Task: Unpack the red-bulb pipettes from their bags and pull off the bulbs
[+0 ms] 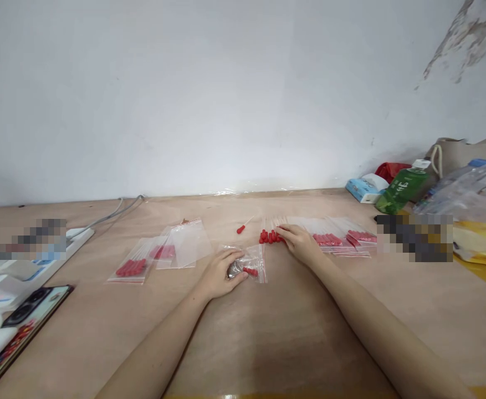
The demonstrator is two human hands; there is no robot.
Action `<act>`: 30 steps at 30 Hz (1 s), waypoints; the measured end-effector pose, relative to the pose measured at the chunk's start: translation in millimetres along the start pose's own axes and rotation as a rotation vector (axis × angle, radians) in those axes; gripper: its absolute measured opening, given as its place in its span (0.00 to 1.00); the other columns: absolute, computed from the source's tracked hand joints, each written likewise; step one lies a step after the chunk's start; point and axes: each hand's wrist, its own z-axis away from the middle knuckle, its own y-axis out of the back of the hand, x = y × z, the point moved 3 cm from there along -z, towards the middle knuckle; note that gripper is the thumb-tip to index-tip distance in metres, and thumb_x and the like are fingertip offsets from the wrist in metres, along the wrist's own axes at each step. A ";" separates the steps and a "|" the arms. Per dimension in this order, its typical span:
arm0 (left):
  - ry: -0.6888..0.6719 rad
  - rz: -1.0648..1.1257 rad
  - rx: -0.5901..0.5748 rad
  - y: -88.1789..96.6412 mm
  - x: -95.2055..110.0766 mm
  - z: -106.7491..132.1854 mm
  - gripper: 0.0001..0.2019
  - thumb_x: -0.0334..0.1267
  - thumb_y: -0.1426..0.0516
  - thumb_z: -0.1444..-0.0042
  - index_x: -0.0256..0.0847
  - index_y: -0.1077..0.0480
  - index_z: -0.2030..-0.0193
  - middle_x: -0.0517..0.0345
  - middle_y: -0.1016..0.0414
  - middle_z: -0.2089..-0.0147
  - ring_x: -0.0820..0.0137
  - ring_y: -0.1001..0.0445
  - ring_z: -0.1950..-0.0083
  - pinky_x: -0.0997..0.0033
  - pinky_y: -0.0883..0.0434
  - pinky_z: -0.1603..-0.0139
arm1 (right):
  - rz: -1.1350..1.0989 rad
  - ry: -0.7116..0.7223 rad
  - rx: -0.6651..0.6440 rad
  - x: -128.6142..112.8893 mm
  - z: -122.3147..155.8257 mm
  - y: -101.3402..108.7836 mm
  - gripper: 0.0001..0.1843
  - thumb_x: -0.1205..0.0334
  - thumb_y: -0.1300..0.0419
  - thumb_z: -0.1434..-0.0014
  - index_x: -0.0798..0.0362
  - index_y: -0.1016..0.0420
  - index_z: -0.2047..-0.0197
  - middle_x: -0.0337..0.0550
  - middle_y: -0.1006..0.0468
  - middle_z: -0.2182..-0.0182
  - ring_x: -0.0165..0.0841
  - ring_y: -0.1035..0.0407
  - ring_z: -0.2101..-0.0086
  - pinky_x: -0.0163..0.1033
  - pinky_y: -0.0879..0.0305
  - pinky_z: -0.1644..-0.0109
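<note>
My left hand (221, 272) rests on the wooden table (292, 332), its fingers curled on the mouth of a small clear zip bag (254, 261) with a red-tipped piece inside. To the right, my right hand (298, 241) lies palm down on a loose row of red-capped clear droppers (269, 236), fingertips pinching at them. One single dropper (243, 226) lies apart just behind the bag.
Filled zip bags (132, 268) and an empty one (188, 244) lie left of my hands; more filled bags (342, 239) lie to the right. A power strip (76, 235), phone (26, 327) and mouse sit far left. A green pouch (401, 191), tissue pack and plastic bags crowd the right.
</note>
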 end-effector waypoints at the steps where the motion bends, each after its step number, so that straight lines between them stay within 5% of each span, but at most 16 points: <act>1: 0.001 -0.001 0.002 0.1 0.0 -0.1 0.22 0.44 0.43 0.50 0.43 0.36 0.48 0.52 0.33 0.47 0.63 0.35 0.46 0.58 0.36 0.45 | 0.023 0.014 -0.031 -0.2 1.1 0.5 0.16 0.68 0.53 0.41 0.49 0.29 0.54 0.47 0.26 0.58 0.35 0.32 0.58 0.41 0.34 0.56; 4: 0.004 -0.005 0.003 -0.2 -0.3 -0.4 0.22 0.44 0.43 0.50 0.43 0.36 0.48 0.52 0.33 0.47 0.63 0.35 0.46 0.58 0.36 0.45 | 0.095 0.023 -0.051 -2.6 1.9 6.3 0.14 0.64 0.50 0.41 0.48 0.29 0.54 0.46 0.27 0.57 0.36 0.34 0.58 0.42 0.37 0.56; 7: 0.007 -0.001 0.009 -0.4 -0.6 -0.2 0.22 0.45 0.43 0.50 0.44 0.36 0.48 0.52 0.32 0.47 0.63 0.35 0.46 0.58 0.36 0.45 | 0.109 -0.065 0.081 -8.1 3.0 14.0 0.12 0.59 0.47 0.43 0.50 0.27 0.57 0.49 0.29 0.56 0.36 0.35 0.61 0.43 0.39 0.58; 10: 0.015 0.000 0.009 -0.2 -0.2 0.6 0.23 0.45 0.43 0.50 0.43 0.36 0.47 0.51 0.32 0.47 0.61 0.35 0.46 0.57 0.36 0.45 | 0.005 -0.187 0.157 -20.0 8.6 15.6 0.09 0.60 0.47 0.45 0.52 0.26 0.64 0.47 0.29 0.66 0.33 0.36 0.67 0.40 0.41 0.62; 14: 0.003 0.014 0.004 0.9 1.7 0.3 0.23 0.45 0.44 0.50 0.42 0.37 0.47 0.51 0.32 0.47 0.62 0.35 0.46 0.57 0.36 0.45 | -0.126 -0.240 -0.054 -45.5 16.2 8.2 0.05 0.61 0.43 0.50 0.50 0.27 0.73 0.40 0.31 0.73 0.32 0.37 0.68 0.41 0.47 0.61; 20: -0.011 0.019 -0.002 0.8 3.6 -1.7 0.22 0.42 0.44 0.49 0.42 0.37 0.47 0.50 0.33 0.47 0.63 0.35 0.46 0.58 0.36 0.45 | -0.283 -0.172 -0.321 -70.2 14.4 -0.3 0.09 0.52 0.42 0.48 0.44 0.23 0.66 0.38 0.31 0.74 0.32 0.38 0.68 0.40 0.50 0.60; 25: -0.001 0.005 0.015 -1.1 3.1 -1.6 0.20 0.43 0.45 0.48 0.40 0.35 0.48 0.50 0.32 0.48 0.63 0.35 0.46 0.59 0.36 0.45 | -0.334 -0.174 -0.391 -81.2 10.8 -9.0 0.10 0.50 0.39 0.51 0.46 0.23 0.69 0.38 0.29 0.73 0.32 0.38 0.66 0.39 0.50 0.62; 30: -0.006 0.012 0.005 -1.0 3.2 -1.5 0.21 0.43 0.45 0.47 0.40 0.36 0.47 0.50 0.32 0.47 0.63 0.35 0.46 0.59 0.36 0.44 | -0.384 -0.222 -0.291 -82.1 6.9 -2.3 0.06 0.57 0.39 0.51 0.49 0.25 0.72 0.40 0.28 0.70 0.32 0.35 0.66 0.39 0.44 0.60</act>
